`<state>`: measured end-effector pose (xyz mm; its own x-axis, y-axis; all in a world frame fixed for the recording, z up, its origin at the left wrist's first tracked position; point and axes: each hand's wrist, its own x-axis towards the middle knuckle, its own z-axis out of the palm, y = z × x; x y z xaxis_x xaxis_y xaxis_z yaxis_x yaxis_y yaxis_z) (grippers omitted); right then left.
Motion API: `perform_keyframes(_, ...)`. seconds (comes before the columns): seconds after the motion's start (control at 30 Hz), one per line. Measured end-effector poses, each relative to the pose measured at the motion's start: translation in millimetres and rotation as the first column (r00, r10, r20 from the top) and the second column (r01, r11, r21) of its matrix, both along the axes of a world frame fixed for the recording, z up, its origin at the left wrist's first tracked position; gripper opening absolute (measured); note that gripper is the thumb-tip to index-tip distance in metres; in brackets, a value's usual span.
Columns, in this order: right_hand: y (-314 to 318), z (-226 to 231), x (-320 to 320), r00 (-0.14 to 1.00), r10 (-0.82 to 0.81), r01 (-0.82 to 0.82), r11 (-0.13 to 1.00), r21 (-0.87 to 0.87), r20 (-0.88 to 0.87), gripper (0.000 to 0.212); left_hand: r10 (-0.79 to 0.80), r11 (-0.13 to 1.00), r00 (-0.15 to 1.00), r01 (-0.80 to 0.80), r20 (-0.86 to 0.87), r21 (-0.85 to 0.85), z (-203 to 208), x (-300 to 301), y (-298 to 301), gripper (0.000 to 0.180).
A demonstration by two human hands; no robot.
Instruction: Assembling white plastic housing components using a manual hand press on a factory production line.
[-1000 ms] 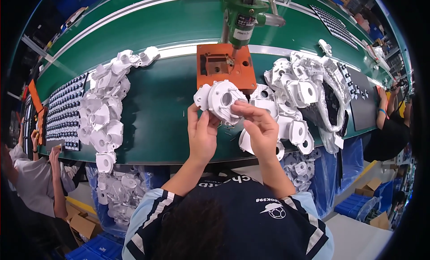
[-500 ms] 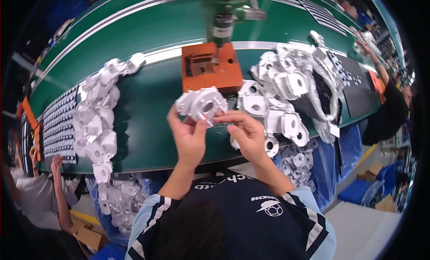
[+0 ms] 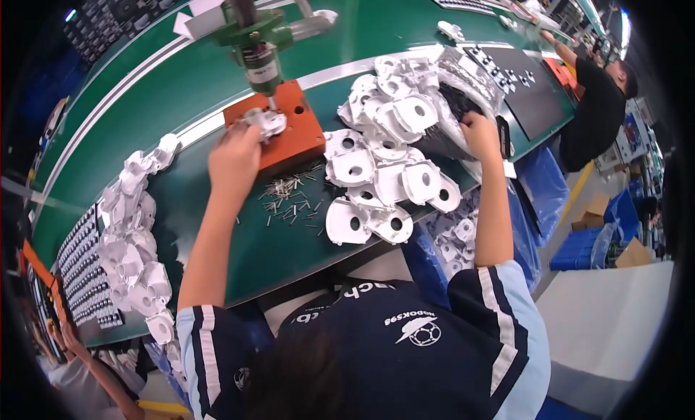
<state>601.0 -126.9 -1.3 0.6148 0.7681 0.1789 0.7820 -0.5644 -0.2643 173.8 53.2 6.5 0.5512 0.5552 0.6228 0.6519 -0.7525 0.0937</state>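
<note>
My left hand [image 3: 235,156] is closed on a white plastic housing [image 3: 271,123], which rests on the orange fixture block [image 3: 298,136]. Above it, the tip of a green press-like tool [image 3: 262,69] points down at the part. My right hand [image 3: 479,136] dips into an open clear plastic bag [image 3: 478,76] of small dark pieces [image 3: 455,105]. Its fingers are curled at the pieces, and whatever they pinch is hidden. Loose thin metal pins [image 3: 289,195] lie on the green table in front of the block.
White housings [image 3: 391,177] are heaped between the block and the bag, with another row [image 3: 134,253] at left. Trays of small parts [image 3: 83,264] stand far left. A dark mat [image 3: 532,94] lies at right. Co-workers [image 3: 594,108] sit on both sides.
My left hand has carried the white housing from in front of my chest onto the orange block. The right hand has left it and moved right into the bag. The view has turned rightward.
</note>
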Motion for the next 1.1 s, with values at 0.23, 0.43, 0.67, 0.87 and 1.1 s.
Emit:
perform_keyframes(0.23,-13.6,-16.0,10.0,0.994,0.055,-0.038,0.985,0.165,-0.096,0.020,0.010,1.000,1.000,-0.011,-0.010,-0.027,-13.0,20.4,12.2,0.017)
perform_keyframes(0.43,-22.7,7.7,-1.3,0.882,0.195,-0.129,0.975,0.179,-0.430,0.036,-0.244,0.958,0.964,0.257,0.110,-0.125,-17.0,-1.1,16.5,0.022)
perform_keyframes(0.67,-24.1,-3.0,17.8,0.943,0.173,0.005,0.846,0.533,-0.284,0.026,-0.181,0.983,0.983,0.181,-0.018,-0.016,-15.6,0.6,17.4,0.012)
perform_keyframes(0.87,35.7,53.4,-72.2,0.760,0.534,-0.178,0.718,0.673,-0.369,0.022,-0.215,0.965,0.976,0.216,0.025,-0.147,-12.7,-2.0,19.8,0.008)
perform_keyframes(1.1,107.9,55.4,-168.6,0.501,0.678,-0.471,0.735,0.488,-0.537,0.018,-0.236,0.932,0.970,0.243,0.059,-0.268,-19.1,-6.9,25.2,0.015)
